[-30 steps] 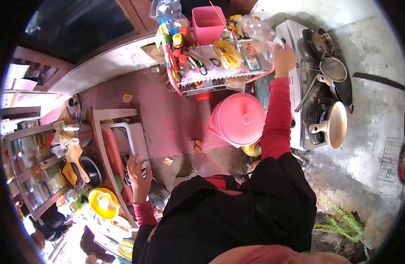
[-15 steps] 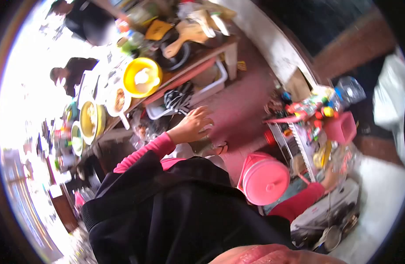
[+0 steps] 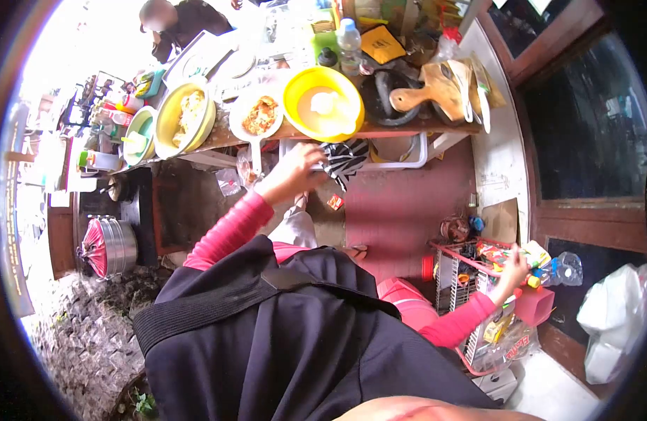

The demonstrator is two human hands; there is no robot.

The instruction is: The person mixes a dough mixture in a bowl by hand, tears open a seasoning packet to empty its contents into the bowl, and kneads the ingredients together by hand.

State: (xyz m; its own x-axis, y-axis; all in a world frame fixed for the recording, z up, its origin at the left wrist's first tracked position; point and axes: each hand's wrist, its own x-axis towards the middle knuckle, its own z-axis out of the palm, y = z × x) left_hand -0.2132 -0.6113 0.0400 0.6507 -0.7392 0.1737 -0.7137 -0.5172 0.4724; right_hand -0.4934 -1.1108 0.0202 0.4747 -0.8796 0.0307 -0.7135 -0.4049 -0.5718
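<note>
My left hand (image 3: pixel 295 172) hangs in front of the table edge, its fingers apart and holding nothing. Just beyond the fingers is a black-and-white striped cloth or bag (image 3: pixel 346 165); whether they touch it I cannot tell. Above on the table is a yellow basin (image 3: pixel 288 105) with cloudy liquid and a white lump. Beside it a white long-handled pan (image 3: pixel 256 151) holds reddish-brown food. On the right, my right hand (image 3: pixel 514 272) reaches over a wire rack (image 3: pixel 471 344) crowded with packets and bottles. Its fingers are blurred, so any small thing in them is hidden.
A wooden cutting board (image 3: pixel 436 95) lies by a dark stone mortar (image 3: pixel 388 98). Further left is a pale yellow bowl (image 3: pixel 205 126) of food. A person (image 3: pixel 197 24) is beyond the table. A pink bucket (image 3: pixel 407 305) stands near my right arm, and white plastic bags (image 3: pixel 611 316) are far right.
My view has turned toward the table. My right hand has moved from low at the rack's near side up to its far end. My left hand is now closer to the table edge.
</note>
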